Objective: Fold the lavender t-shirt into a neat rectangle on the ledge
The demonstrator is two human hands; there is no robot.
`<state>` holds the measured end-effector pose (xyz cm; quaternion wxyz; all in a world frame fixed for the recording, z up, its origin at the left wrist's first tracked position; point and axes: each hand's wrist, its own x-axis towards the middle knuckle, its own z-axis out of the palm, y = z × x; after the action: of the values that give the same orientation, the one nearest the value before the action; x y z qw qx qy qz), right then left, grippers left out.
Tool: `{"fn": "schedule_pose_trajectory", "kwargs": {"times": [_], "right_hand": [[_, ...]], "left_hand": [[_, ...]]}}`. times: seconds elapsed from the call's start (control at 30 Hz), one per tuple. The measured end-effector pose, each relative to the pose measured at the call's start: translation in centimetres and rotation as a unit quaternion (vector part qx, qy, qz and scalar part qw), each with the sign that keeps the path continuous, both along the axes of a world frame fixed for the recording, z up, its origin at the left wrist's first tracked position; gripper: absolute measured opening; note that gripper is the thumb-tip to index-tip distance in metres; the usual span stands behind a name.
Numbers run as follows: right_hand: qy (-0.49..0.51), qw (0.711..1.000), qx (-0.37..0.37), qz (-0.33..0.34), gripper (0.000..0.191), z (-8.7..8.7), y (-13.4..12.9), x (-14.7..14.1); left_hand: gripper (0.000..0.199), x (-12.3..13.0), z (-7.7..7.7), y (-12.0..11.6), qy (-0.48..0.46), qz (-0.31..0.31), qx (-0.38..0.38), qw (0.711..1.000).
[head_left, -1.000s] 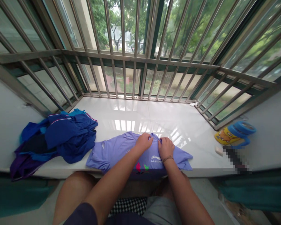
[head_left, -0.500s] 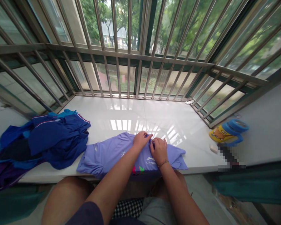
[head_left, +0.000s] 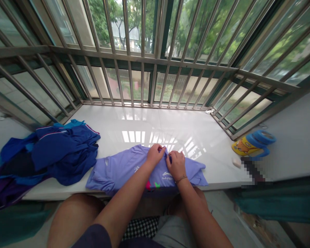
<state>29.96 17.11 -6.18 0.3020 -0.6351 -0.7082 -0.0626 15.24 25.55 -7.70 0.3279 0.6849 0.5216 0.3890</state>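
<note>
Close by are two bare knees, a dark sleeve and a bit of black and white checked cloth. Just past the knees, the light purple shirt lies on the near edge of the shiny white window ledge.

The left hand and the right hand are side by side with a small gap between them. Both touch the far edge of the shirt. The left one seems to pinch a bit of cloth. The right one has its fingers bent over the cloth, but I cannot tell how tight it is. A thin band goes around the right wrist.

It looks like the step now is to grab and fix that far edge. The next move seems to call for a soft, even hold, so the cloth does not bunch up.

The shirt is spread out long from side to side. It looks thin and soft, with small creases, white marks and a bit of pink and green near the bottom.

A messy heap of blue and purple clothes sits to the left. A yellow and blue bottle is on the right, beside a small pale lump. Metal bars and green trees are farthest away.
</note>
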Motion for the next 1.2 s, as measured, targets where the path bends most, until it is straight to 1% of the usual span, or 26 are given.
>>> {"fn": "schedule_pose_trajectory", "kwargs": {"times": [0.07, 0.2, 0.3, 0.4, 0.5, 0.6, 0.77, 0.87, 0.93, 1.0, 1.1, 1.13, 1.2], "right_hand": [[0.005, 1.0, 0.002, 0.001, 0.009, 0.0, 0.0, 0.0], [0.007, 1.0, 0.005, 0.005, 0.009, 0.0, -0.1, 0.1], [0.002, 1.0, 0.007, 0.012, 0.009, 0.0, -0.1, 0.1], [0.0, 1.0, -0.009, 0.012, 0.011, -0.1, 0.0, 0.1], [0.006, 0.999, -0.045, -0.023, 0.021, -0.4, -0.2, 1.0], [-0.01, 0.991, -0.098, -0.086, 0.032, -0.5, -0.9, 3.4], [-0.073, 0.965, -0.183, -0.173, 0.039, -0.1, -3.3, 10.1], [-0.086, 0.945, -0.235, -0.213, 0.032, 0.3, -4.8, 13.7], [-0.049, 0.939, -0.254, -0.226, 0.026, 0.6, -5.7, 15.4], [0.02, 0.945, -0.232, -0.229, 0.028, 0.9, -6.4, 16.5], [0.104, 0.954, -0.159, -0.233, 0.038, 1.2, -7.2, 17.1], [0.112, 0.955, -0.141, -0.237, 0.04, 1.3, -7.5, 17.2], [0.1, 0.955, -0.124, -0.25, 0.045, 1.3, -8.0, 17.2]], "left_hand": [[0.026, 0.2, 0.1, -0.1, 0.015, 0.003, -0.003, 1.0], [0.027, 0.5, 0.2, -0.3, 0.046, -0.023, -0.01, 0.999], [0.022, 0.2, 0.1, -0.2, 0.021, -0.04, 0.0, 0.999], [0.02, -0.3, 0.1, -0.1, -0.001, -0.055, 0.011, 0.998], [0.018, -0.9, 0.3, 0.0, -0.021, -0.063, 0.015, 0.998], [0.02, -1.2, 0.5, -0.1, -0.036, -0.071, 0.002, 0.997], [0.021, -1.4, 0.5, -0.3, -0.099, -0.085, -0.056, 0.99], [0.02, -1.3, 0.5, -0.2, -0.116, -0.082, -0.057, 0.988], [0.019, -1.3, 0.4, -0.1, -0.129, -0.083, -0.056, 0.987], [0.017, -1.2, 0.2, 0.0, -0.157, -0.09, -0.059, 0.982], [0.016, -1.2, -0.1, 0.0, -0.189, -0.108, -0.068, 0.974], [0.017, -1.2, -0.1, 0.0, -0.183, -0.111, -0.067, 0.975], [0.018, -1.1, -0.2, -0.1, -0.136, -0.107, -0.052, 0.984]]}}
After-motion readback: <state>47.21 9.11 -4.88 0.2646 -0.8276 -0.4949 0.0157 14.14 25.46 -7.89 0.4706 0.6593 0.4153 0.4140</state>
